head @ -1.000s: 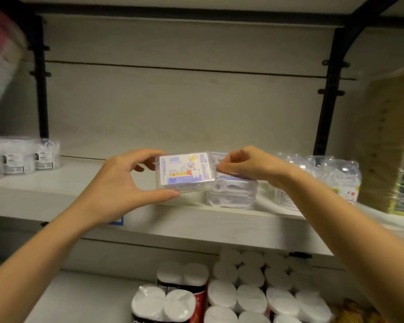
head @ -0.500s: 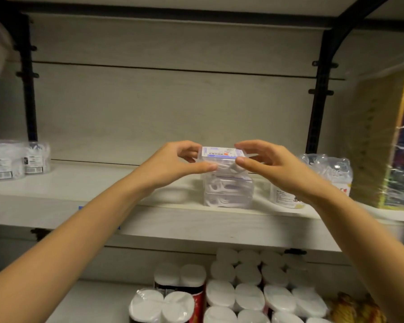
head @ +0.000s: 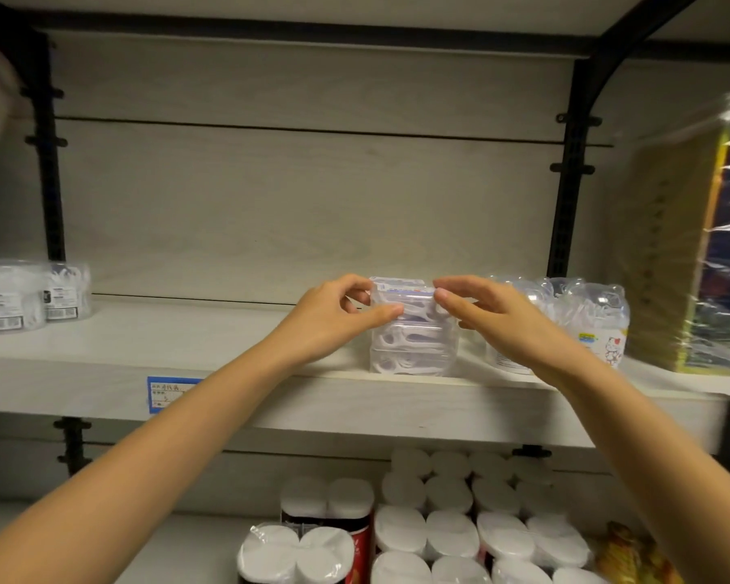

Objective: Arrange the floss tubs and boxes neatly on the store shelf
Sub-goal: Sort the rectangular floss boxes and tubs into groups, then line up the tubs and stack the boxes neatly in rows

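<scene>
A clear floss box (head: pixel 402 293) with a blue-and-white label lies flat on top of a stack of two more clear floss boxes (head: pixel 414 351) on the middle shelf (head: pixel 211 351). My left hand (head: pixel 334 318) pinches the top box's left end and my right hand (head: pixel 485 318) pinches its right end. Just right of the stack stand clear floss tubs (head: pixel 586 322) with cartoon labels, partly hidden by my right hand. More wrapped floss tubs (head: pixel 30 297) sit at the shelf's far left.
A blue price tag (head: pixel 165 393) is on the shelf's front edge. A tall plastic-wrapped pack (head: pixel 687 246) stands at the far right. Black uprights (head: pixel 565 204) flank the bay. White-lidded canisters (head: pixel 447 533) fill the lower shelf.
The labelled box went from being held tilted in front of the stack to lying flat on top of it. Both hands moved in and now pinch its ends.
</scene>
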Available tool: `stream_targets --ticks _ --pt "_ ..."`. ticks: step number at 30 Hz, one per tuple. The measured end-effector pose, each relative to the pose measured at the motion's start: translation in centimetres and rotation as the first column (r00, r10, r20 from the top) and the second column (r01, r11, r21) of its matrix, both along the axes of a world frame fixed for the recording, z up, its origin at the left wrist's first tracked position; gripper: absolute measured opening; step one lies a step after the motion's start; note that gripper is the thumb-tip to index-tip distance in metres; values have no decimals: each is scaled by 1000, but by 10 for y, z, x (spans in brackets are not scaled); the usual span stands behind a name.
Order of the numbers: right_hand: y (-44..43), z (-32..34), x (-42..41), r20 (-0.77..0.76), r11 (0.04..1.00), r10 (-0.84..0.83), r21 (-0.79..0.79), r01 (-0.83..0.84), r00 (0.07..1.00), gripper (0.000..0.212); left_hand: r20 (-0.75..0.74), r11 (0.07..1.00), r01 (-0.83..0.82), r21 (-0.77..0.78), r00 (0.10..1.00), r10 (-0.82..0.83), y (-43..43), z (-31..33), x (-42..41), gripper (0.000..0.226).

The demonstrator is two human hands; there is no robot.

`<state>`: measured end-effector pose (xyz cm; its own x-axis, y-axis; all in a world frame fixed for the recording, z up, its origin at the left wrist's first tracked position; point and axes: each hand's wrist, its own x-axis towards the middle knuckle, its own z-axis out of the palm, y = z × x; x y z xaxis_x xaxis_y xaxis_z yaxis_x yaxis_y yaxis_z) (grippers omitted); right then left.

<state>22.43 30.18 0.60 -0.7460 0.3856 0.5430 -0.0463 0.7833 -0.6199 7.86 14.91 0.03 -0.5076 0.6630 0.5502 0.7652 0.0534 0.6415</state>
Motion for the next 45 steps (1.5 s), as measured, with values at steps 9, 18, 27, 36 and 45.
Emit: stream_targets --ticks 9,18,27,36,45 --pt "-6 -14 9 -28 990 -83 113 86 996 58 -125 1000 -21 1 992 21 -4 -14 0 54" --pt "16 -11 64 -356 951 -229 117 286 906 30 -369 937 -37 347 913 173 -4 -12 47 33" --pt "92 36 98 53 847 -467 313 430 883 65 -483 999 3 -49 875 -26 94 45 101 47" --pt "113 46 84 439 900 -409 337 276 800 77 -399 839 -206 -503 917 -14 145 52 115 70" --pt "95 72 108 323 882 -395 396 257 860 78 -287 937 -99 -335 958 -2 121 78 121 65"
